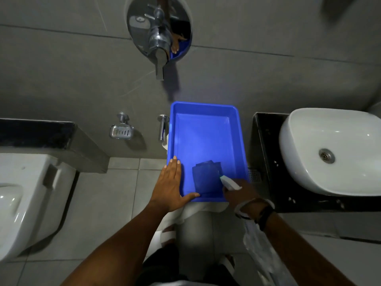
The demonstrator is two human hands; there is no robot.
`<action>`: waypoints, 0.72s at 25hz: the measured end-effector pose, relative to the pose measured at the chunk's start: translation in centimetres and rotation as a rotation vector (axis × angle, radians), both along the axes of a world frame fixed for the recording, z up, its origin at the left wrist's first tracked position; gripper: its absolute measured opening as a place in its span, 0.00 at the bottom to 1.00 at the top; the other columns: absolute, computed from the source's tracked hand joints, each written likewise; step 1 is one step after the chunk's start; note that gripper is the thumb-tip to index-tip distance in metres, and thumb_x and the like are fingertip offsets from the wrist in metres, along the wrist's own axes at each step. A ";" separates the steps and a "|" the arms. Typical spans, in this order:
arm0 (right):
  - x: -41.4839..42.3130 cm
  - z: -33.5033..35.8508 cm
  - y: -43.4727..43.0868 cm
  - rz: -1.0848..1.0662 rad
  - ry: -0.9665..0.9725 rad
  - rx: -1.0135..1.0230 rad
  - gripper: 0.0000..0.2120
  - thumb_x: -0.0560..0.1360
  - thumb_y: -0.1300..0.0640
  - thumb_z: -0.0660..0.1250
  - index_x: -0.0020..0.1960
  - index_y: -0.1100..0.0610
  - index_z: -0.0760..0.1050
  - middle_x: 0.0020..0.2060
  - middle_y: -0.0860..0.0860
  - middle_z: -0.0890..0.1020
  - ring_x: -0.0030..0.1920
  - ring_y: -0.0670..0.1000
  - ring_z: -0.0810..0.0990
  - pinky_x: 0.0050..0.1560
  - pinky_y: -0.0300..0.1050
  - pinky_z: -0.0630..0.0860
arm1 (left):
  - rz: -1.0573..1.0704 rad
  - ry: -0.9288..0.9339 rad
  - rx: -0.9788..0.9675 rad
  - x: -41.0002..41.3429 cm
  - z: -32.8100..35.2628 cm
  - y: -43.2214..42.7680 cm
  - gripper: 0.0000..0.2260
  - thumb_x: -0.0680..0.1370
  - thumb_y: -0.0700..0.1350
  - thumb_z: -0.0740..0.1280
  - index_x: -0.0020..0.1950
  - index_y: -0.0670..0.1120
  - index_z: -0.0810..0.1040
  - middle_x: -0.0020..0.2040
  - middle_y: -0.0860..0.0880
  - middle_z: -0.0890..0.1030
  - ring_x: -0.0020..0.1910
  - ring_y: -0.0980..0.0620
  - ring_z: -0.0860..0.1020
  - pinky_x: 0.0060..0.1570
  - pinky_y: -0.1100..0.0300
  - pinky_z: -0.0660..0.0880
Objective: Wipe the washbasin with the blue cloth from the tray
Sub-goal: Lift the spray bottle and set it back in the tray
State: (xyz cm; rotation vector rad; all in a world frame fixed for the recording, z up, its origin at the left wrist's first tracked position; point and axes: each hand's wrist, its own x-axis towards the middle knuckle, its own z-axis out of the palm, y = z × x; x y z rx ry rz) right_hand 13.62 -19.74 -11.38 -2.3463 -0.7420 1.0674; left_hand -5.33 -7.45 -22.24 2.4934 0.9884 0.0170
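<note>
A blue tray (206,112) sits in the middle, between the toilet and the basin counter. A folded dark blue cloth (206,179) lies on its floor near the front right corner. My left hand (172,186) grips the tray's near left corner, palm along the left wall and thumb hooked over the near rim. My right hand (240,195) is closed around a white spray bottle (229,182); its nozzle pokes over the tray's near right corner, just right of the cloth, and its clear body hangs below my wrist. The white washbasin (321,174) stands at the right.
The basin rests on a black counter (261,153) right of the tray. A white toilet (31,193) is at the left. A chrome wall tap (158,42), a soap dish (121,131) and a small spout (162,126) are on the grey tiled wall. White fabric (193,210) shows under the tray's near edge.
</note>
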 end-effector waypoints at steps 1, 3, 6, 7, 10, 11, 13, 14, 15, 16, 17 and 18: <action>-0.1 -1.2 -0.1 -0.014 0.018 -0.056 0.15 0.75 0.53 0.67 0.34 0.61 0.77 0.31 0.58 0.78 0.37 0.57 0.79 0.43 0.47 0.75 | -0.001 0.003 0.000 -0.1 -0.2 -0.1 0.55 0.70 0.78 0.56 0.81 0.40 0.43 0.81 0.43 0.41 0.81 0.46 0.42 0.79 0.50 0.43; 0.0 -2.6 0.6 0.020 0.017 -0.140 0.15 0.74 0.50 0.66 0.40 0.63 0.78 0.35 0.57 0.76 0.43 0.59 0.80 0.39 0.38 0.68 | -0.006 0.016 -0.001 -0.2 -0.4 -0.3 0.57 0.69 0.78 0.57 0.81 0.40 0.42 0.81 0.43 0.40 0.81 0.46 0.40 0.78 0.51 0.41; 0.1 -3.3 1.9 0.042 0.002 -0.217 0.11 0.74 0.48 0.66 0.43 0.55 0.72 0.42 0.53 0.75 0.43 0.55 0.76 0.44 0.41 0.67 | 0.005 0.017 -0.028 -0.2 -0.4 -0.3 0.59 0.67 0.79 0.59 0.81 0.40 0.42 0.82 0.43 0.40 0.81 0.46 0.40 0.78 0.51 0.41; 0.0 -3.2 2.2 0.044 -0.018 -0.244 0.10 0.74 0.48 0.66 0.45 0.54 0.71 0.45 0.54 0.75 0.46 0.56 0.76 0.45 0.41 0.66 | 0.002 0.020 -0.032 -0.2 -0.3 -0.3 0.59 0.67 0.79 0.60 0.81 0.40 0.41 0.82 0.43 0.40 0.81 0.46 0.39 0.77 0.51 0.40; -0.2 -3.0 3.0 0.084 -0.115 -0.324 0.14 0.75 0.49 0.65 0.54 0.58 0.73 0.54 0.58 0.78 0.56 0.60 0.78 0.46 0.42 0.67 | -0.008 0.029 -0.045 -0.3 -0.4 -0.3 0.60 0.66 0.80 0.60 0.81 0.41 0.41 0.82 0.43 0.39 0.80 0.47 0.38 0.77 0.51 0.40; -0.2 -2.7 3.2 0.093 -0.133 -0.333 0.15 0.75 0.50 0.65 0.55 0.59 0.73 0.56 0.59 0.79 0.56 0.60 0.78 0.46 0.43 0.67 | -0.005 0.029 -0.049 -0.3 -0.4 -0.3 0.61 0.65 0.80 0.60 0.81 0.41 0.40 0.82 0.44 0.39 0.80 0.47 0.37 0.77 0.51 0.40; -0.1 -2.4 3.9 0.086 -0.119 -0.323 0.16 0.75 0.49 0.64 0.55 0.61 0.72 0.56 0.60 0.79 0.54 0.61 0.78 0.46 0.44 0.68 | 0.002 0.028 -0.054 -0.2 -0.4 -0.2 0.61 0.65 0.80 0.59 0.80 0.42 0.39 0.82 0.44 0.38 0.79 0.48 0.36 0.77 0.51 0.40; 0.0 -2.3 4.1 0.071 -0.104 -0.310 0.17 0.76 0.49 0.63 0.56 0.61 0.72 0.57 0.61 0.79 0.55 0.61 0.78 0.46 0.44 0.68 | 0.005 0.026 -0.054 -0.2 -0.4 -0.2 0.61 0.65 0.81 0.59 0.80 0.42 0.39 0.82 0.44 0.38 0.79 0.49 0.35 0.76 0.52 0.39; 0.0 -2.2 4.3 0.061 -0.096 -0.302 0.18 0.77 0.48 0.62 0.57 0.62 0.72 0.57 0.61 0.79 0.56 0.61 0.78 0.47 0.44 0.67 | 0.007 0.024 -0.055 -0.2 -0.3 -0.2 0.61 0.64 0.81 0.59 0.80 0.42 0.39 0.81 0.44 0.37 0.78 0.49 0.35 0.76 0.52 0.39; -0.2 -2.1 4.5 0.072 -0.104 -0.310 0.18 0.77 0.47 0.61 0.57 0.62 0.73 0.57 0.61 0.79 0.56 0.61 0.78 0.47 0.44 0.67 | 0.009 0.021 -0.056 -0.2 -0.4 -0.3 0.61 0.64 0.81 0.59 0.80 0.42 0.38 0.81 0.45 0.36 0.78 0.49 0.34 0.76 0.53 0.38; -0.4 -2.0 4.5 0.094 -0.124 -0.330 0.19 0.77 0.47 0.61 0.57 0.62 0.73 0.57 0.61 0.79 0.56 0.61 0.78 0.46 0.44 0.68 | 0.009 0.019 -0.058 -0.2 -0.4 -0.3 0.61 0.64 0.81 0.58 0.80 0.43 0.38 0.81 0.45 0.35 0.78 0.49 0.34 0.76 0.53 0.38; -0.6 -2.0 4.5 0.120 -0.144 -0.345 0.18 0.77 0.48 0.61 0.57 0.62 0.73 0.57 0.61 0.80 0.55 0.61 0.79 0.46 0.44 0.68 | 0.007 0.019 -0.061 -0.2 -0.4 -0.2 0.62 0.64 0.82 0.58 0.80 0.43 0.37 0.80 0.46 0.34 0.78 0.49 0.34 0.76 0.53 0.38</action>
